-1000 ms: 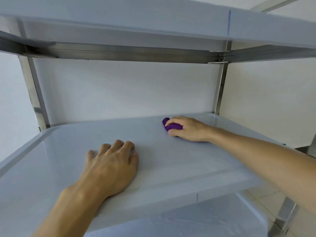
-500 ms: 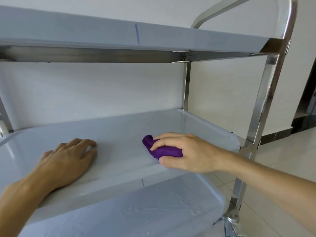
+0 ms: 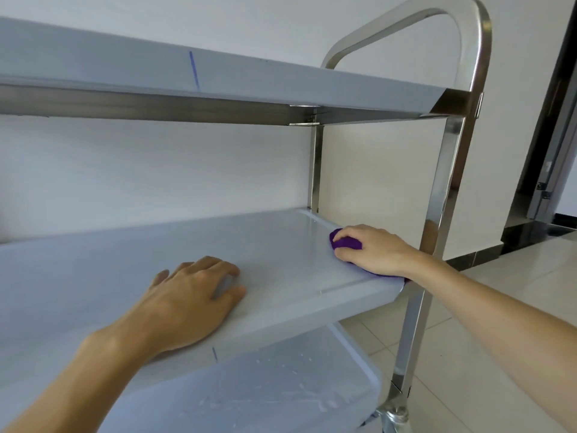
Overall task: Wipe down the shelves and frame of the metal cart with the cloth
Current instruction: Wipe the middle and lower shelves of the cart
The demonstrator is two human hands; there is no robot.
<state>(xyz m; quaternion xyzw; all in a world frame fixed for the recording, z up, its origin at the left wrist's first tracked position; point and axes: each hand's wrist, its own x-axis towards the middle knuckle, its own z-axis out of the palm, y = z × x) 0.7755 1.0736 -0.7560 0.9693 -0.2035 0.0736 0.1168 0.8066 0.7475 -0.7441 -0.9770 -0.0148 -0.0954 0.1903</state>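
Note:
The metal cart fills the view, with a pale grey middle shelf [image 3: 281,245], a top shelf [image 3: 249,76] and a lower shelf [image 3: 265,385] speckled with water drops. My right hand [image 3: 371,250] grips a purple cloth [image 3: 345,243] and presses it on the middle shelf's right edge, close to the shiny near-right frame post [image 3: 437,214]. Most of the cloth is hidden under the hand. My left hand [image 3: 190,295] lies flat on the front of the middle shelf, fingers spread.
A curved steel handle [image 3: 462,32] rises above the top shelf at the right. A white wall stands behind the cart. Tiled floor [image 3: 468,354] lies to the right, with a dark door frame [image 3: 552,151] at the far right. A caster [image 3: 395,414] shows at the bottom.
My right hand has slid the cloth from the shelf's middle to its right edge by the frame post. The view has turned right. My left hand stays flat on the shelf.

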